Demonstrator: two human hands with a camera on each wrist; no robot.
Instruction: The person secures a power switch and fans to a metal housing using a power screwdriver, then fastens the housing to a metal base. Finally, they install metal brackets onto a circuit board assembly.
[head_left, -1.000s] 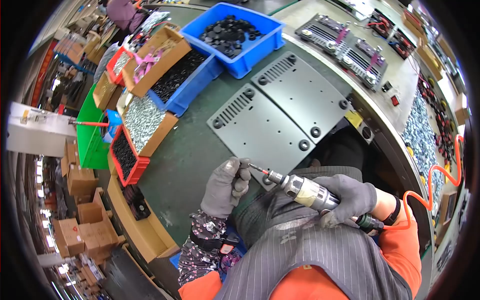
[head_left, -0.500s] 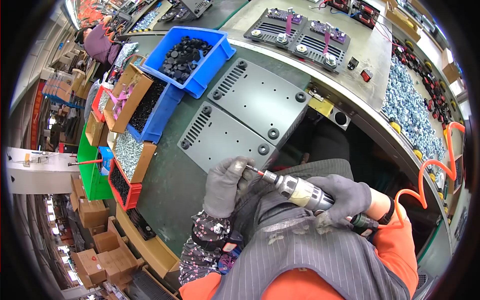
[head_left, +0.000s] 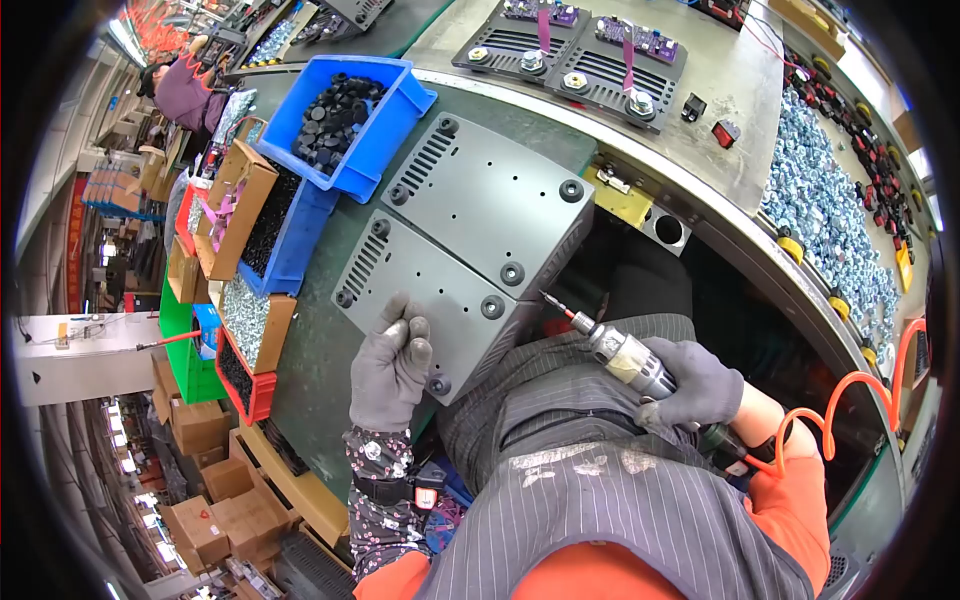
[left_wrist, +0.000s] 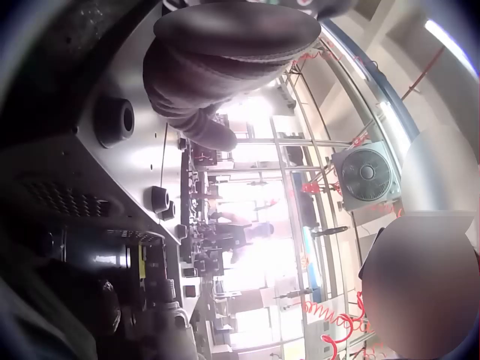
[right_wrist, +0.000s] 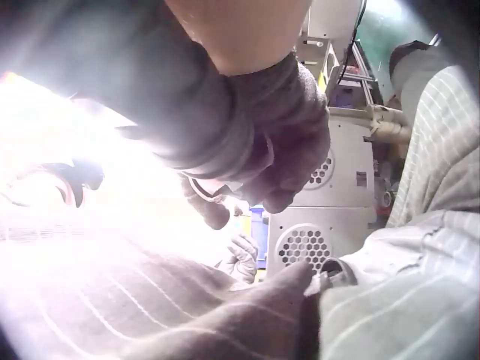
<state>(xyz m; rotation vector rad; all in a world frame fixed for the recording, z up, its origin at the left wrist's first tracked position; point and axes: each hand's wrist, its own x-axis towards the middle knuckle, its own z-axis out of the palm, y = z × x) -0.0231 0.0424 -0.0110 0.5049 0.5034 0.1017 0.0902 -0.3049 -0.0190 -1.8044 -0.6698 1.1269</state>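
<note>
Two grey metal cases lie side by side in the head view, the far one [head_left: 500,200] and the near one [head_left: 425,285], each with round black feet at its corners. The gloved left hand [head_left: 388,375] is over the near case's left part, fingers loosely bent, no object visible in them; the left wrist view shows this glove [left_wrist: 202,75] above the case surface. Low at the right, the gloved right hand [head_left: 695,385] grips a power screwdriver [head_left: 628,360], its bit pointing up-left beside the cases. The right wrist view shows the right glove [right_wrist: 289,135], the tool mostly hidden.
Left of the cases stand a blue bin [head_left: 372,150] of black feet, a cardboard box [head_left: 272,335] of screws and a red bin [head_left: 262,395]. Circuit boards on plates [head_left: 610,75] lie beyond the metal edge. An orange coiled hose [head_left: 850,378] runs at the right.
The left hand has left the screwdriver's bit and moved left over the near case. The screwdriver tip has shifted right and up. The view has turned, moving cases and bins left.
</note>
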